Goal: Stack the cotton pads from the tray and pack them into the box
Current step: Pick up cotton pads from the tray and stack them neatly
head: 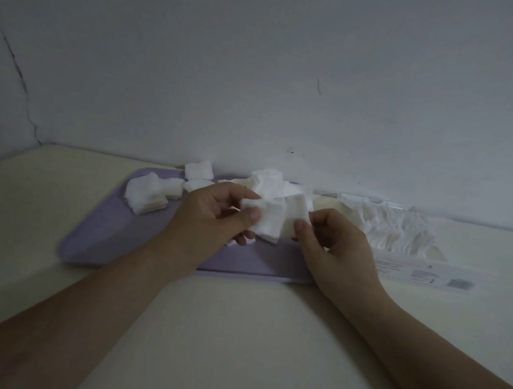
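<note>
A lilac tray (114, 233) lies on the table against the wall. Over its middle, my left hand (213, 219) pinches a small stack of white square cotton pads (273, 221) between thumb and fingers. My right hand (332, 240) pinches the right edge of the same stack with thumb and forefinger. Loose pads (146, 196) lie in a pile at the tray's far left. More pads (198, 170) sit at its back edge, and another heap (274, 182) lies behind my hands. The clear box (399, 228), to the right of the tray, holds rows of pads.
The pale table (245, 325) runs to a grey wall (253, 77) just behind the tray and box. A printed label (424, 273) shows on the box's near side. Both forearms reach in from the bottom corners.
</note>
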Demonstrator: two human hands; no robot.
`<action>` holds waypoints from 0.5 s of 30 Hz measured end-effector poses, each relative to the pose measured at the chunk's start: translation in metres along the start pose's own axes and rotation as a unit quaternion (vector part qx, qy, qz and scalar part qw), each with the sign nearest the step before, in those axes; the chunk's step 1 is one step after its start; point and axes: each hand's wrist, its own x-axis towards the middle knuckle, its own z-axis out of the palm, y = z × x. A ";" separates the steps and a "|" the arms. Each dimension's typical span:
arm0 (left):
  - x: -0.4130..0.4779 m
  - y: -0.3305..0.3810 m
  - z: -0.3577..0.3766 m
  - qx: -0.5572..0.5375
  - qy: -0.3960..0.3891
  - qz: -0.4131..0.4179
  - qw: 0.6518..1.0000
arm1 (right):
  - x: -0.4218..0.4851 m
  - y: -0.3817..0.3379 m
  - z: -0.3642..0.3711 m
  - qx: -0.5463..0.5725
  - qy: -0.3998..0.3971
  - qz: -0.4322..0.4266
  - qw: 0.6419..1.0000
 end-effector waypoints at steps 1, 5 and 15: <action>-0.001 0.000 0.001 0.000 -0.042 0.009 0.999 | -0.001 0.000 0.000 -0.019 -0.006 -0.015 1.000; -0.001 -0.006 0.001 0.035 -0.116 0.019 0.992 | -0.004 -0.001 -0.001 0.011 -0.048 -0.025 0.998; -0.001 -0.015 0.003 0.158 -0.072 0.061 0.983 | -0.002 0.000 0.000 0.078 -0.076 -0.009 0.994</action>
